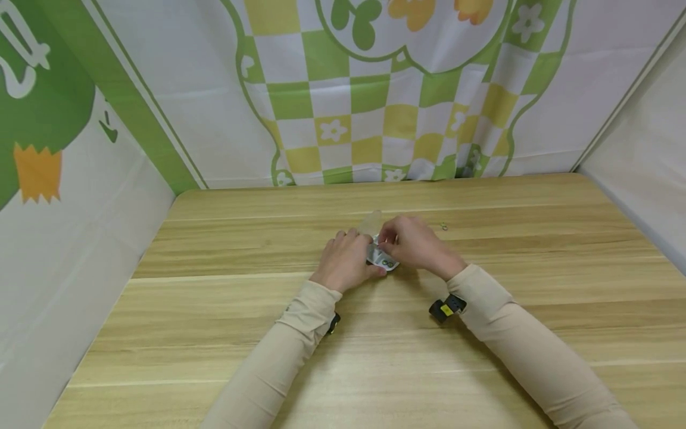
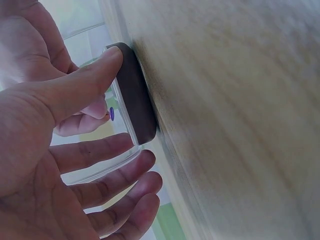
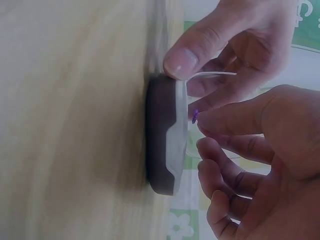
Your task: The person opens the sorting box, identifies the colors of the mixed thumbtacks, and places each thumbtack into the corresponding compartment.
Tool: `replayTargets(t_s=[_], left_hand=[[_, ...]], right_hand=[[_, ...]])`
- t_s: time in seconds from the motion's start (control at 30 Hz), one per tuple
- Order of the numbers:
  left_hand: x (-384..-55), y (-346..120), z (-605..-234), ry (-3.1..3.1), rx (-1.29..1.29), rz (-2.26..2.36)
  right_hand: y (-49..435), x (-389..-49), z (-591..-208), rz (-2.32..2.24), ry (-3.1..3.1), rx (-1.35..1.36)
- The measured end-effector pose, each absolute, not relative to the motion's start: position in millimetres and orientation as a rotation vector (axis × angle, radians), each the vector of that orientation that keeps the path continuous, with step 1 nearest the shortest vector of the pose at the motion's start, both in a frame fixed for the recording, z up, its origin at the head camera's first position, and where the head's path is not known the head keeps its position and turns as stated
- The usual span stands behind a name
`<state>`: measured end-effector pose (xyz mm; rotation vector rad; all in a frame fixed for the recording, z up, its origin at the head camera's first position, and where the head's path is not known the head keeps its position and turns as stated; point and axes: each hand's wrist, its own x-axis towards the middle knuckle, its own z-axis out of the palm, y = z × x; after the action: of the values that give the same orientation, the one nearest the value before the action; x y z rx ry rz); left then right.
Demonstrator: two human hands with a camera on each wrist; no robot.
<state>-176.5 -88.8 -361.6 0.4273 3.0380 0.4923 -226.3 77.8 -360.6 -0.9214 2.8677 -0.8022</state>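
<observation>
My left hand [image 1: 345, 260] holds a small, dark-bottomed case [image 1: 386, 262] on the table, its thumb on one side and fingers at the other. The case has a pale top, and its clear lid [image 1: 371, 222] stands raised at the far side. Inside, small round items show near the front. Over the case, my right hand [image 1: 417, 245] pinches a tiny purple piece [image 3: 195, 116] between thumb and index finger. Seen edge-on in the left wrist view, the purple piece [image 2: 112, 114] looks thin and round, close above the case; its exact kind I cannot tell.
A tiny ring-like item [image 1: 443, 226] lies on the wooden table [image 1: 214, 333], right of and beyond the right hand. A checked green, yellow and white cloth [image 1: 370, 113] hangs behind the table's far edge. White panels stand at both sides.
</observation>
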Motion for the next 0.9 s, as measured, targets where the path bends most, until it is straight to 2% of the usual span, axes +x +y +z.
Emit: replayTargets(t_s=[0.9], left_hand=[[-176.8, -89.0, -361.9, 3.038, 0.435, 0.504]], right_hand=[[75.4, -225.2, -365.0, -0.734, 2.877, -0.835]])
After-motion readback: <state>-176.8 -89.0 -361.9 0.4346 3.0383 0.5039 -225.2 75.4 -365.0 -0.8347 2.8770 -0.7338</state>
